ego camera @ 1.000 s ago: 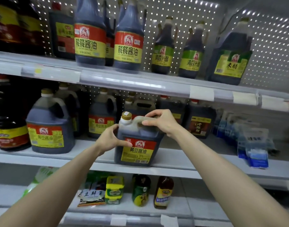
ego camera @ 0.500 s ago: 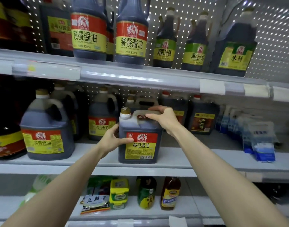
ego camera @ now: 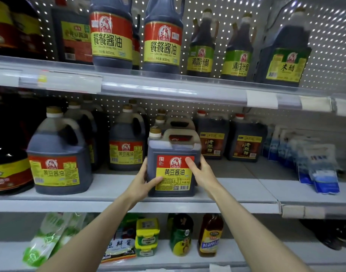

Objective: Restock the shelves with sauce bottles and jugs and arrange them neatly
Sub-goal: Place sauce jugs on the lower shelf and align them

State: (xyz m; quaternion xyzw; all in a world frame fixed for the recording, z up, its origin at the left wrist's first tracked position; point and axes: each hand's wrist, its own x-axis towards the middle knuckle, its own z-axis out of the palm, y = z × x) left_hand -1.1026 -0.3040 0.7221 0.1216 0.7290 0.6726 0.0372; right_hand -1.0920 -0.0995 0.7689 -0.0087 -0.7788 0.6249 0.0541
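A square dark plastic soy sauce jug with a red and yellow label (ego camera: 173, 163) stands upright at the front of the white metal middle shelf (ego camera: 237, 190). The left hand (ego camera: 143, 180) and right hand (ego camera: 200, 171) grip its two sides, thumbs pressed on the label. A rounder dark jug (ego camera: 58, 160) stands well apart to its left.

Place: a shop, grocery aisle.
Shelving: tiered white shelves (ego camera: 237, 191) against a perforated back panel (ego camera: 223, 8).
Edges: clear price-tag strips (ego camera: 168, 89) with paper labels (ego camera: 262, 99).
Stock: repeated rows of identically labelled sauce jugs (ego camera: 59, 160) and bottles (ego camera: 201, 46).
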